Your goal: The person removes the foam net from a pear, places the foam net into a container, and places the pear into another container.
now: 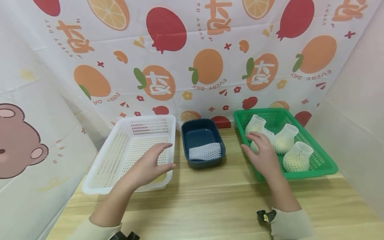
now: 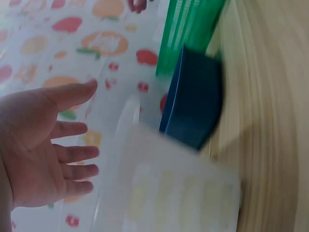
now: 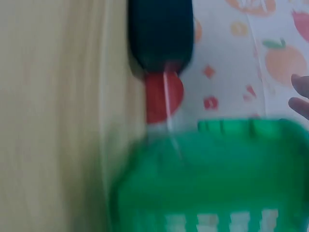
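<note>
My left hand point(image 1: 150, 166) hovers over the right side of a white plastic basket point(image 1: 129, 121), thumb and fingers spread apart with nothing between them. Something yellowish point(image 1: 160, 178) shows low in that basket's near right corner, partly behind the hand. Over the left side of a green plastic basket point(image 1: 322, 163), my right hand point(image 1: 263, 156) holds its fingers loosely apart, overlapping a pale round fruit in white foam netting point(image 1: 254, 146). Several more netted fruits, such as one at the near right point(image 1: 297, 158), sit in the green basket. The left wrist view shows the left palm point(image 2: 34, 150) with straight fingers.
Between the baskets stands a dark blue tub point(image 1: 199, 128) with a flat white foam net sleeve point(image 1: 205, 151) in it. All stand on a wood-grain table point(image 1: 204, 200). A fruit-print sheet point(image 1: 180, 63) hangs close behind them, and pale sheets line both sides.
</note>
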Available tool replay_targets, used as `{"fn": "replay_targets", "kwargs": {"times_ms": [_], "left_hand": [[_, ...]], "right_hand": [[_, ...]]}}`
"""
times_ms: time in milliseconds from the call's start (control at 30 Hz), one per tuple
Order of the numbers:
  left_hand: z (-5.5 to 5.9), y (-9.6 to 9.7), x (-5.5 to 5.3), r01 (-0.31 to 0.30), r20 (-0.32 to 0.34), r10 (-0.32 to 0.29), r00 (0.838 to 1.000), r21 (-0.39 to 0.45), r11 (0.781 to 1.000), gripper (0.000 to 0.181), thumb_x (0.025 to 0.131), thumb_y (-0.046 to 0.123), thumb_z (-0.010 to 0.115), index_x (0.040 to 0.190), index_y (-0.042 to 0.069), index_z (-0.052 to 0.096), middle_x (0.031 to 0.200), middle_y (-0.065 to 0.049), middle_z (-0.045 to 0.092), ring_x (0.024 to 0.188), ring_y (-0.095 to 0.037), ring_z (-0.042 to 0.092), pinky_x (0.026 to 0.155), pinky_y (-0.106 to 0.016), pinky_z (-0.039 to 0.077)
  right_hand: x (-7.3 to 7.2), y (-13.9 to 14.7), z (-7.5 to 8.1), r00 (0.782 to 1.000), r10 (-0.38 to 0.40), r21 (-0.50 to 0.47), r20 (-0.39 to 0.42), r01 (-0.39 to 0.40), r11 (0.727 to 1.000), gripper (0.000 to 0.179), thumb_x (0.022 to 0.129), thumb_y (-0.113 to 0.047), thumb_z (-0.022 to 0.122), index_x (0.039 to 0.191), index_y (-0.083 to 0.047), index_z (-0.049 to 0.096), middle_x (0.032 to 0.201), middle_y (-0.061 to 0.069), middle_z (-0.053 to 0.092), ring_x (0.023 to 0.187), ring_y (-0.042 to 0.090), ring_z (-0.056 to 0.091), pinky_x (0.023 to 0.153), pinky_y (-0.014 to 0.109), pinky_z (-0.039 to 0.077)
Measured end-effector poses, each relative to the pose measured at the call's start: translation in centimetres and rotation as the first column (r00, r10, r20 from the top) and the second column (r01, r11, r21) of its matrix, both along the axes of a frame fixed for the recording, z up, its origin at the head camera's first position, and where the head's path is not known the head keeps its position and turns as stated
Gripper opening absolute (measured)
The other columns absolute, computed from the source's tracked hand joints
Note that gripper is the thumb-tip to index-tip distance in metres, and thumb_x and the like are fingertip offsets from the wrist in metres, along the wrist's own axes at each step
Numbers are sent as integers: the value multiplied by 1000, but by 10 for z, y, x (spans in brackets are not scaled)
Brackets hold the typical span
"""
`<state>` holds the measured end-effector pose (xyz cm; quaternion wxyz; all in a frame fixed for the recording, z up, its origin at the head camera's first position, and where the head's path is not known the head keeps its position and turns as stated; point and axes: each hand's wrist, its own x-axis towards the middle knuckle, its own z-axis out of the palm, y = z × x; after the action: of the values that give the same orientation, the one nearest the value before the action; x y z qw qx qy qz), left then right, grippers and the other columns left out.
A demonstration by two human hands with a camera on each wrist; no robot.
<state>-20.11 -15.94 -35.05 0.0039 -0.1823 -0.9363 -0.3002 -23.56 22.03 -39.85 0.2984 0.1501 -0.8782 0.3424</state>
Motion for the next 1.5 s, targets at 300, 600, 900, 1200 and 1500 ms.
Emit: {"fn": "replay_targets", "kwargs": {"times_ms": [300, 600, 900, 1200, 1500], "left_hand": [[-9, 75, 6, 178, -116, -172, 978, 40, 983, 63, 87, 36, 75, 142, 17, 50, 148, -5, 47, 137, -25, 44, 108, -47, 43], [-35, 134, -1, 322, -204, -289, 935, 154, 934, 57, 90, 31, 73, 140, 14, 52, 146, -4, 48, 138, -19, 43, 112, -41, 39], [-53, 190, -12, 394, -214, -370, 904, 82, 916, 54, 93, 35, 68, 141, 17, 52, 151, -6, 44, 139, -22, 41, 111, -41, 40], [-55, 235, -17, 442, -271, -434, 859, -34, 897, 42, 96, 40, 61, 134, 22, 59, 152, -2, 40, 143, -22, 35, 114, -38, 36], [-64, 248, -18, 448, -301, -453, 839, -89, 889, 20, 98, 34, 62, 108, 21, 72, 133, 0, 58, 139, -20, 42, 114, -31, 36]], "right_hand": [[5, 69, 11, 979, -193, -67, 73, 198, 978, 44, 93, -30, 68, 128, -5, 62, 137, 19, 54, 130, 41, 45, 104, 64, 36], [9, 107, 12, 935, -296, -81, 196, 316, 945, 61, 94, -38, 64, 144, -7, 47, 146, 24, 42, 135, 47, 37, 107, 67, 30], [15, 138, 8, 848, -300, -62, 437, 361, 930, 84, 94, -52, 57, 157, -9, 20, 159, 26, 23, 143, 52, 22, 106, 73, 24], [18, 152, 2, 733, -297, 49, 612, 340, 939, 91, 93, -56, 57, 152, 4, 24, 152, 35, 28, 135, 58, 27, 101, 72, 32], [12, 147, -3, 772, -367, 123, 519, 357, 926, 50, 96, -32, 60, 135, 0, 57, 135, 33, 52, 126, 53, 45, 96, 66, 41]]}}
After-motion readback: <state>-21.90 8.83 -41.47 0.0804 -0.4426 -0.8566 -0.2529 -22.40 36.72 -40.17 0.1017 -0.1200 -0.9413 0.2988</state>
